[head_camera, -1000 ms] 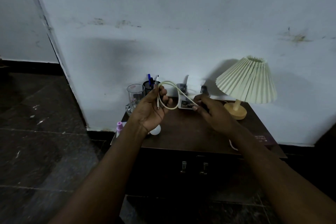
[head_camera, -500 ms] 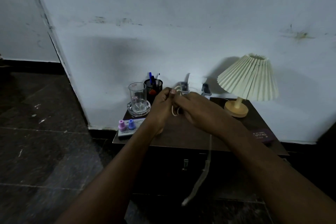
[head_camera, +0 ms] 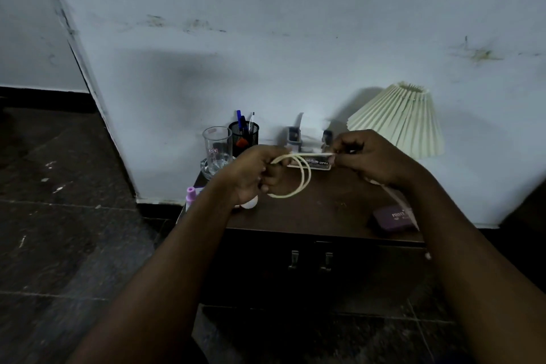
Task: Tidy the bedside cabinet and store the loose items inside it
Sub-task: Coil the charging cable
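A white cable [head_camera: 304, 179] hangs in two loops from my left hand [head_camera: 251, 174], which grips the coil above the dark wooden bedside cabinet [head_camera: 319, 213]. My right hand [head_camera: 369, 156] pinches the straight run of the same cable to the right, and the free end trails down under my right wrist past the cabinet's front edge. Both cabinet doors are closed, with two metal handles [head_camera: 310, 260] at the middle. A small white round object [head_camera: 249, 204] lies under my left hand.
On the cabinet stand a glass [head_camera: 217, 148] on a saucer, a black mesh pen holder [head_camera: 243, 134], a small card-like box [head_camera: 316, 162], a cream pleated lamp [head_camera: 399, 118], a purple case [head_camera: 393, 217] and small purple-capped bottles [head_camera: 190, 193] at the left edge. Dark floor surrounds it.
My hands came together half a second ago and have now drawn apart, my right pulling the cable straight to the right. A second loop now hangs from my left hand.
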`<state>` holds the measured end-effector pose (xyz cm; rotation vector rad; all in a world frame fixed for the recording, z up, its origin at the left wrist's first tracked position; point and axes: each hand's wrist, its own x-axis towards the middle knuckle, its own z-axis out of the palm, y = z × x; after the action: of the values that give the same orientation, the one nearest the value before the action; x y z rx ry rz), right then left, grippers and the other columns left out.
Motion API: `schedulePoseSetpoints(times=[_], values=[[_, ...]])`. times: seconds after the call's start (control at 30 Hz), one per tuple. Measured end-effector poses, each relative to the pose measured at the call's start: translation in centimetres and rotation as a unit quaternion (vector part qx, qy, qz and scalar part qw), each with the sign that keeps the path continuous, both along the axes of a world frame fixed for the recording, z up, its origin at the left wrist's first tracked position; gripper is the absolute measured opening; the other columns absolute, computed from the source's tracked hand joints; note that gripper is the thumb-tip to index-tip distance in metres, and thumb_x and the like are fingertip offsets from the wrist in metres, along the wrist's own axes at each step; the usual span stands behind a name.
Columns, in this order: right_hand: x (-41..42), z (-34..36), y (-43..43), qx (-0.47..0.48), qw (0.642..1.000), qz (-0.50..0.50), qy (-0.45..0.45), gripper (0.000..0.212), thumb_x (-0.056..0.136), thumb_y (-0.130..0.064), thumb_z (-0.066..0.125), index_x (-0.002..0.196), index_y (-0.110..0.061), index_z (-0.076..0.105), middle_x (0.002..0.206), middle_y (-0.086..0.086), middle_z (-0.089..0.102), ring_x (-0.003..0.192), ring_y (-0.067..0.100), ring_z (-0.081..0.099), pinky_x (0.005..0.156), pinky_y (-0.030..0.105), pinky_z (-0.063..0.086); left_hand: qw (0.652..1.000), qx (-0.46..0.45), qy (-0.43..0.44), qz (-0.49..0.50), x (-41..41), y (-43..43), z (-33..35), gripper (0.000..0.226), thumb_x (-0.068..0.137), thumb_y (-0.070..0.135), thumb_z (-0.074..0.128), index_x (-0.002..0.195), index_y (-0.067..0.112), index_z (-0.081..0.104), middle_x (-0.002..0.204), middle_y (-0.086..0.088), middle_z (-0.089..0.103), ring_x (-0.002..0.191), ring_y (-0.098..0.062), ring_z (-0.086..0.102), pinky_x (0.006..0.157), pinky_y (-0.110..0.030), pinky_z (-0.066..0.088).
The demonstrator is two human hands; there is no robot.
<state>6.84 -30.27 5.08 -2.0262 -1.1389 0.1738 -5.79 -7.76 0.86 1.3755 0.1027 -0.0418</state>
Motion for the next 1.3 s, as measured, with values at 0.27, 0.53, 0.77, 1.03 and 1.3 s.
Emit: schedulePoseSetpoints(times=[0.27, 0.53, 0.77, 1.03, 1.3], values=[[0.4, -2.8, 0.1, -0.023, 0.987, -0.084, -0.136, 0.012, 0.101, -0.025, 0.062, 0.103, -0.031, 0.072, 0.088, -0.007, 0.071, 0.068, 0.015, 0.065, 0.06, 0.029, 0.048, 0.929, -0.353, -0.115, -0.006, 0.5, 1.2, -0.7, 0.033, 0.109, 0.025, 0.034, 0.088, 0.011, 0.055, 0.054, 0.008, 0.029, 0.043, -0.008, 0.027, 0.048, -0.023, 0.034], [-4.4, -2.2, 5.3, -0.231, 0.902, 0.075, -0.357, 0.018, 0.092, -0.027, 0.053, 0.098, -0.018, 0.066, 0.097, 0.005, 0.068, 0.086, 0.025, 0.066, 0.068, 0.034, 0.047, 0.961, -0.143, -0.132, 0.195, 1.4, -1.3, -1.2, 0.028, 0.11, 0.02, 0.045, 0.09, 0.008, 0.061, 0.066, -0.004, 0.058, 0.059, -0.014, 0.057, 0.069, -0.033, 0.053], [-4.7, -0.4, 5.4, -0.071, 0.958, 0.038, -0.276, 0.026, 0.09, -0.023, 0.07, 0.103, -0.028, 0.048, 0.081, 0.001, 0.068, 0.074, 0.016, 0.065, 0.069, 0.042, 0.054, 0.986, 0.079, -0.092, 0.111, 0.6, -2.8, -1.3, 0.03, 0.106, 0.025, 0.056, 0.081, 0.013, 0.067, 0.061, -0.005, 0.057, 0.051, -0.013, 0.053, 0.049, -0.025, 0.044], [-2.4, 1.9, 0.9, -0.012, 0.993, 0.083, 0.08, 0.031, 0.094, -0.014, 0.074, 0.118, -0.026, 0.059, 0.096, 0.013, 0.067, 0.06, 0.01, 0.056, 0.043, 0.026, 0.041, 0.991, 0.119, -0.039, 0.057, -0.9, -1.7, 0.5, 0.038, 0.104, 0.026, 0.05, 0.076, 0.004, 0.062, 0.046, 0.008, 0.04, 0.043, -0.012, 0.02, 0.053, -0.034, 0.011], [-1.2, -2.0, 1.6, 0.071, 0.988, -0.018, 0.135, 0.015, 0.104, -0.02, 0.059, 0.114, -0.018, 0.07, 0.072, -0.006, 0.071, 0.052, 0.017, 0.054, 0.04, 0.023, 0.039, 0.971, -0.228, -0.052, 0.041, 0.2, -0.7, -0.4, 0.043, 0.106, 0.034, 0.048, 0.065, 0.021, 0.045, 0.046, 0.008, 0.024, 0.036, -0.007, 0.022, 0.039, -0.023, 0.026]])
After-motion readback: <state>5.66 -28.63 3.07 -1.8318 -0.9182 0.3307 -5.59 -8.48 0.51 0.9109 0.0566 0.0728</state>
